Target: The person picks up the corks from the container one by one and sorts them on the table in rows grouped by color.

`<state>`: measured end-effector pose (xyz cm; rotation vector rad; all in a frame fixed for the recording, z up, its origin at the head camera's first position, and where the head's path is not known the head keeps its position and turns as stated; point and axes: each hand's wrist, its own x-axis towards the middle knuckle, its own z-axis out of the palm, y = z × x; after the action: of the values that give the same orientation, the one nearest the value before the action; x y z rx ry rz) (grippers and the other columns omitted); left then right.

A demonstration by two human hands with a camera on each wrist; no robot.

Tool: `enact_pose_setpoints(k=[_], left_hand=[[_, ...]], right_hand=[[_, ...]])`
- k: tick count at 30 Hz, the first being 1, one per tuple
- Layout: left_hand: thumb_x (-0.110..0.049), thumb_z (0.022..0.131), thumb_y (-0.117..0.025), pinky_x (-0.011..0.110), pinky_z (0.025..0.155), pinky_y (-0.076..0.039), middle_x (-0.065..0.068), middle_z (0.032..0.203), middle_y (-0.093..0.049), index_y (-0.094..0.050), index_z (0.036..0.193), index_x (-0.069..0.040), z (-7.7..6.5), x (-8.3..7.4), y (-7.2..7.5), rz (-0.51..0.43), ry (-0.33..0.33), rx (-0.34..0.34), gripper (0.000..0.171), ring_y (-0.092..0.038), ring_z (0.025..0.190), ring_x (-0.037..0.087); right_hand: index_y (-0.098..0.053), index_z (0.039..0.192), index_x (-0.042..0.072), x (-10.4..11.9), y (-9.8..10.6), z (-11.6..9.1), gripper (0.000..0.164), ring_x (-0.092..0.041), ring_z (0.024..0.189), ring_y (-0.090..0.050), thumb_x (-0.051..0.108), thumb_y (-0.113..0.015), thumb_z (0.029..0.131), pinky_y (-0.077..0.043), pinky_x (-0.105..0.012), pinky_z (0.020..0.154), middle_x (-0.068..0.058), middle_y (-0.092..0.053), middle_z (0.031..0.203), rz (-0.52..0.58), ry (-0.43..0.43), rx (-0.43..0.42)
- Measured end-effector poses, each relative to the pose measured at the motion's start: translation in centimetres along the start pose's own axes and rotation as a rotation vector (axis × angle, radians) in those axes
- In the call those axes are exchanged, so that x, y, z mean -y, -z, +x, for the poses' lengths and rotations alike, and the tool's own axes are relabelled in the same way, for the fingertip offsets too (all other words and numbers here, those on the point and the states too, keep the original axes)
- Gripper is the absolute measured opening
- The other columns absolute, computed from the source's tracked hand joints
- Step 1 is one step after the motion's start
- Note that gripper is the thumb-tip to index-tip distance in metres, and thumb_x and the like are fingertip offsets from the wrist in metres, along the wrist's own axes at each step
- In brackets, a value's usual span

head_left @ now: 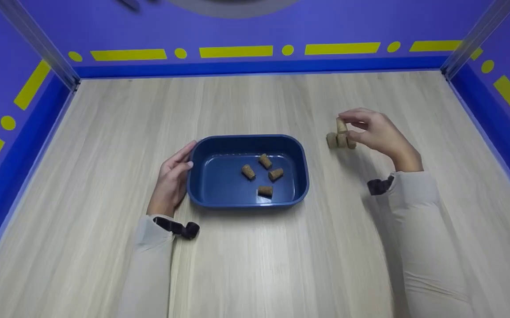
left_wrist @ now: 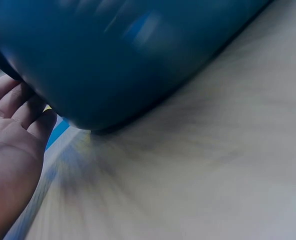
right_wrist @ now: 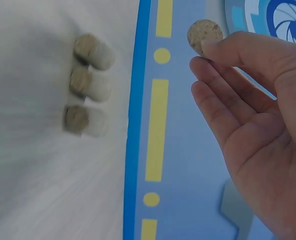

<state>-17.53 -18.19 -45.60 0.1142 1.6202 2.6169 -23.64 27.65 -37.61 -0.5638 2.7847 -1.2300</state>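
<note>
Between the thumb and fingers of my right hand [head_left: 376, 132] is a tapered cork [head_left: 341, 125], its round end showing in the right wrist view. It is held above three upright corks [right_wrist: 77, 119], which stand in a row on the table to the right of a dark blue tub [head_left: 248, 206]. Several more corks [head_left: 265, 191] lie on their sides in the tub, mostly toward its right half. My left hand [head_left: 171, 181] grips the tub's left side, with the thumb at the rim and the fingers along the outer wall.
Pale wood-grain tabletop [head_left: 255, 265] surrounds the tub. Blue-purple walls [head_left: 237, 31] with yellow dashes and dots close off the back and both sides. Metal corner posts [head_left: 45, 44] stand at the back corners.
</note>
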Motion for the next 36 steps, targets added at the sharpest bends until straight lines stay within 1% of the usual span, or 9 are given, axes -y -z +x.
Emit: enact_pose_setpoints(k=[2,5,10,11,15,18,24,29,36], left_hand=[[0.012,0.086,-0.04,0.019,0.101,-0.044,0.018,0.151,-0.038,-0.036,0.142,0.011,0.0,0.0,0.0,0.001,-0.001,0.0,0.056,-0.045,0.131,0.009],[0.011,0.086,-0.041,0.019,0.102,-0.042,0.019,0.151,-0.038,-0.038,0.141,0.011,0.0,0.1,0.0,0.0,-0.004,0.002,0.055,-0.043,0.133,0.011],[0.011,0.086,-0.041,0.02,0.104,-0.041,0.02,0.151,-0.037,-0.039,0.141,0.01,-0.1,0.1,-0.1,0.0,-0.005,0.007,0.055,-0.039,0.137,0.015],[0.011,0.086,-0.041,0.02,0.104,-0.041,0.019,0.151,-0.037,-0.039,0.141,0.01,0.0,0.1,-0.1,0.001,-0.006,0.009,0.055,-0.039,0.137,0.015],[0.01,0.087,-0.042,0.02,0.104,-0.042,0.018,0.15,-0.039,-0.04,0.14,0.009,0.0,0.1,-0.1,-0.003,-0.009,0.013,0.054,-0.043,0.134,0.012],[0.01,0.087,-0.042,0.02,0.103,-0.042,0.017,0.149,-0.041,-0.041,0.14,0.009,0.0,0.1,0.0,-0.01,-0.012,0.012,0.053,-0.044,0.132,0.01],[0.011,0.086,-0.042,0.02,0.105,-0.04,0.017,0.148,-0.042,-0.04,0.14,0.01,0.0,0.1,0.0,-0.011,-0.021,0.008,0.054,-0.044,0.133,0.01],[0.011,0.086,-0.042,0.019,0.102,-0.042,0.014,0.145,-0.048,-0.036,0.141,0.012,0.0,0.2,0.1,-0.002,-0.028,0.013,0.055,-0.049,0.128,0.008],[0.011,0.086,-0.042,0.02,0.1,-0.044,0.013,0.143,-0.05,-0.035,0.141,0.014,0.0,0.2,0.2,-0.013,-0.029,0.018,0.055,-0.051,0.125,0.008]], right_hand=[[-0.059,0.127,-0.005,-0.5,0.2,-0.3,0.04,-0.025,0.12,-0.055,-0.004,-0.059,0.086,-0.043,-0.021,0.103,-0.018,-0.057,0.13,-0.001,-0.008,-0.008],[-0.059,0.127,-0.005,-1.2,0.5,-0.7,0.041,-0.021,0.119,-0.055,-0.004,-0.059,0.087,-0.044,-0.02,0.102,-0.019,-0.057,0.131,-0.001,-0.031,-0.011],[-0.057,0.129,-0.006,-2.4,0.9,-1.3,0.042,-0.029,0.12,-0.055,-0.003,-0.06,0.087,-0.044,-0.021,0.101,-0.021,-0.056,0.132,0.001,-0.067,-0.013],[-0.056,0.129,-0.007,-2.6,0.9,-1.4,0.042,-0.034,0.121,-0.053,-0.003,-0.06,0.087,-0.045,-0.022,0.101,-0.022,-0.055,0.133,0.003,-0.071,-0.013],[-0.056,0.129,-0.006,-3.4,1.1,-1.7,0.041,-0.037,0.12,-0.053,-0.002,-0.06,0.088,-0.045,-0.024,0.101,-0.024,-0.056,0.131,-0.013,-0.091,-0.025],[-0.056,0.128,-0.007,-4.0,1.1,-1.9,0.041,-0.039,0.12,-0.053,-0.004,-0.058,0.088,-0.045,-0.027,0.102,-0.026,-0.057,0.13,-0.023,-0.1,-0.034],[-0.055,0.129,-0.008,-4.9,1.3,-2.2,0.041,-0.042,0.123,-0.051,-0.004,-0.054,0.089,-0.042,-0.041,0.104,-0.028,-0.055,0.131,-0.037,-0.145,-0.022],[-0.052,0.133,-0.005,-5.4,1.4,-2.4,0.043,-0.043,0.128,-0.046,-0.001,-0.051,0.09,-0.04,-0.05,0.105,-0.027,-0.053,0.134,-0.05,-0.224,0.012],[-0.052,0.133,-0.004,-5.9,1.3,-2.2,0.044,-0.044,0.131,-0.042,0.0,-0.054,0.09,-0.038,-0.052,0.107,-0.027,-0.051,0.137,-0.071,-0.283,0.049]])
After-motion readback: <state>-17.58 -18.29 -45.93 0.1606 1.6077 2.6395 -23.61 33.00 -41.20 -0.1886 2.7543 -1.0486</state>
